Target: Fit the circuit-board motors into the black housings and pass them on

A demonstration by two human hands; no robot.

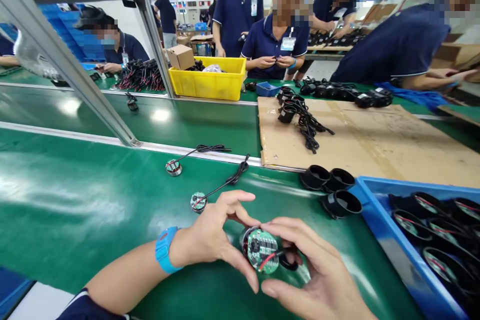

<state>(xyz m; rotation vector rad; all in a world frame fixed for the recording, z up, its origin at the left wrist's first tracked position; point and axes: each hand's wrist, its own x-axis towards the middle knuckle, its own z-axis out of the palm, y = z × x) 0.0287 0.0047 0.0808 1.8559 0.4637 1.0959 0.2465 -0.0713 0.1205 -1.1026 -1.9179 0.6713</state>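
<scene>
Both left hand (208, 236) and right hand (318, 266) grip a green circuit board (264, 248); one badge (288, 43) looks illegible.

bright light is glaring off the green surface (112, 165) toward its left edge, while pixelation is masking distant heads (292, 10).

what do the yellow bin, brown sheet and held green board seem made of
Yellow bin: probably moulded plastic, smooth and evenly coloured.
Brown sheet: apparently cardboard, from its matte, papery tan surface with smudges.
Green board: likely a coated circuit laminate, given its small mounted components; base material unclear.
</scene>
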